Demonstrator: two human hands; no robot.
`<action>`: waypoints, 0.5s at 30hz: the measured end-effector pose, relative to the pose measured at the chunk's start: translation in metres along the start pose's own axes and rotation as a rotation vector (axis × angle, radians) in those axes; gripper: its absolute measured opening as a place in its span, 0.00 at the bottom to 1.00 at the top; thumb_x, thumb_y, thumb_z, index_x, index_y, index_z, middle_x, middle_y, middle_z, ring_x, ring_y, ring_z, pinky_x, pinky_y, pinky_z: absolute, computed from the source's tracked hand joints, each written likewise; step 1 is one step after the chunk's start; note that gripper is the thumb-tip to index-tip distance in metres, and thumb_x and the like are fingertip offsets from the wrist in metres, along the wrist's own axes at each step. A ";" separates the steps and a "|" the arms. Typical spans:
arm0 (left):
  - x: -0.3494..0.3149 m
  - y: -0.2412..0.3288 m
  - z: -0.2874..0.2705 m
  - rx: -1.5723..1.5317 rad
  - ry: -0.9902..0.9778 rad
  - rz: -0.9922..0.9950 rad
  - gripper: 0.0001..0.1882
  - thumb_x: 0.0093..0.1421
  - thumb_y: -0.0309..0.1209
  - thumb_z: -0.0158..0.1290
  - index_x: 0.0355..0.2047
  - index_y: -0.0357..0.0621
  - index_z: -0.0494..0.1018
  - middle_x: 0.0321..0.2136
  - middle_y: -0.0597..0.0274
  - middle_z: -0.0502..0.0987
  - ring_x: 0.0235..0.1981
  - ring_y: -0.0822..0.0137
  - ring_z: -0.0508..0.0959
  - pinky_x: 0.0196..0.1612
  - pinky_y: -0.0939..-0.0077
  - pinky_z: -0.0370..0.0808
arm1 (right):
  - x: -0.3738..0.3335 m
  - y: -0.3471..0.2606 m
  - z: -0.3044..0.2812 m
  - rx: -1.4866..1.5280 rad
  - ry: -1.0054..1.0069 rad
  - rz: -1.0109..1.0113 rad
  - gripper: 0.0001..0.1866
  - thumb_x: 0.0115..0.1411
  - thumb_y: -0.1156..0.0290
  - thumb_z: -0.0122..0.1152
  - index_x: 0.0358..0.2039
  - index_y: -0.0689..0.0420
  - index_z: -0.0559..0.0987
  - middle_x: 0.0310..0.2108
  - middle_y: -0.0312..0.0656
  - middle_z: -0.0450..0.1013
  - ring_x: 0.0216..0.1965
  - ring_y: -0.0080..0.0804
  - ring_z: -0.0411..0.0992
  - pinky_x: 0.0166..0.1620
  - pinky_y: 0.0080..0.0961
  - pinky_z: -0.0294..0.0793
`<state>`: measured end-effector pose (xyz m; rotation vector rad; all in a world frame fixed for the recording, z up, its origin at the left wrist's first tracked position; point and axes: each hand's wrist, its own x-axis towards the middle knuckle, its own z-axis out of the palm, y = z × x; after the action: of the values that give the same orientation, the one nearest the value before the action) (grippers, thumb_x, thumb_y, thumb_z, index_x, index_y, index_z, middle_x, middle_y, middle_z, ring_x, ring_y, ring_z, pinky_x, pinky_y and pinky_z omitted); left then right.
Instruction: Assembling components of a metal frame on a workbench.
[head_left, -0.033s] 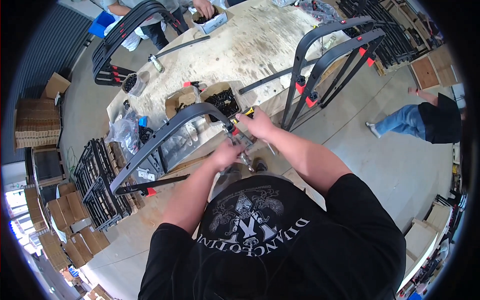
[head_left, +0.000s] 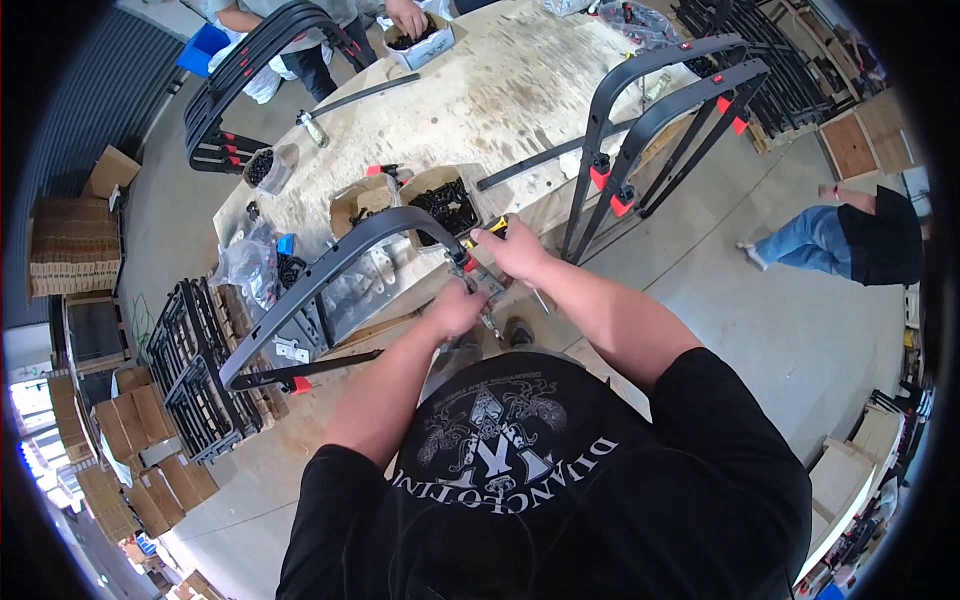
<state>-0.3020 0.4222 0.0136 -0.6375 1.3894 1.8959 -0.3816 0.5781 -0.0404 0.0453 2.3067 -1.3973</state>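
Observation:
A curved black tubular frame (head_left: 330, 255) stands at the near edge of the wooden worktable (head_left: 480, 80), with red pieces at its ends. At its nearer end, my right hand (head_left: 513, 248) is closed around a yellow-and-black handled tool (head_left: 487, 232) whose exact kind I cannot make out. Just left and below, the fingers of my left hand (head_left: 458, 308) are curled at that frame end, beside a silver metal piece (head_left: 490, 322). What the left fingers grip is mostly hidden. Beyond the hands sits an open box of black small parts (head_left: 445, 205).
Another open box (head_left: 362, 200) and a clear plastic bag (head_left: 248, 262) lie left on the table. Two curved black frames (head_left: 640, 110) stand at right, others (head_left: 240, 80) far left. A co-worker's hand (head_left: 408, 17) reaches into a parts box. Another person (head_left: 850, 235) walks at right.
The person at the right has shifted a leg slightly while walking. My hands and the frame stay practically in place.

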 end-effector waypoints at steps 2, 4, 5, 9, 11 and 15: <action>0.010 -0.009 0.005 0.764 0.221 0.005 0.10 0.59 0.30 0.51 0.33 0.34 0.76 0.25 0.54 0.79 0.29 0.57 0.81 0.35 0.61 0.79 | 0.003 0.002 0.001 0.070 0.022 -0.019 0.35 0.57 0.47 0.68 0.43 0.73 0.73 0.38 0.64 0.77 0.42 0.55 0.78 0.47 0.41 0.75; 0.008 -0.010 -0.005 0.209 0.153 -0.033 0.10 0.59 0.30 0.51 0.31 0.33 0.76 0.25 0.51 0.79 0.28 0.57 0.81 0.35 0.62 0.78 | -0.001 0.004 -0.003 0.064 0.029 -0.005 0.34 0.58 0.48 0.68 0.42 0.73 0.73 0.38 0.64 0.77 0.42 0.55 0.78 0.47 0.41 0.75; 0.007 -0.009 -0.008 -0.343 0.075 -0.069 0.11 0.59 0.30 0.50 0.28 0.31 0.76 0.25 0.49 0.80 0.28 0.57 0.82 0.34 0.62 0.78 | -0.004 0.002 -0.003 0.140 0.004 0.013 0.34 0.58 0.48 0.67 0.42 0.73 0.73 0.38 0.64 0.77 0.42 0.55 0.78 0.47 0.41 0.75; 0.011 -0.035 0.004 0.577 0.294 0.198 0.17 0.60 0.33 0.52 0.33 0.24 0.72 0.29 0.37 0.80 0.32 0.53 0.83 0.37 0.60 0.80 | -0.005 -0.005 -0.005 0.060 0.006 -0.001 0.35 0.58 0.49 0.68 0.46 0.74 0.72 0.39 0.63 0.77 0.42 0.53 0.78 0.46 0.40 0.75; 0.035 -0.062 -0.002 0.762 0.408 0.280 0.17 0.61 0.33 0.52 0.35 0.24 0.72 0.31 0.35 0.80 0.33 0.53 0.83 0.38 0.60 0.79 | -0.004 -0.005 -0.007 0.058 0.005 0.002 0.36 0.58 0.49 0.68 0.46 0.74 0.72 0.39 0.63 0.77 0.42 0.53 0.78 0.46 0.39 0.75; -0.006 -0.002 0.019 0.410 0.315 0.122 0.12 0.59 0.34 0.54 0.32 0.34 0.71 0.28 0.45 0.78 0.30 0.53 0.81 0.35 0.58 0.79 | 0.000 0.000 -0.007 0.013 0.023 0.000 0.36 0.58 0.48 0.68 0.45 0.74 0.72 0.39 0.63 0.77 0.42 0.53 0.78 0.46 0.38 0.76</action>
<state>-0.2963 0.4397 0.0222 -0.6746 1.9903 1.5711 -0.3837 0.5838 -0.0372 0.0658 2.3162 -1.4184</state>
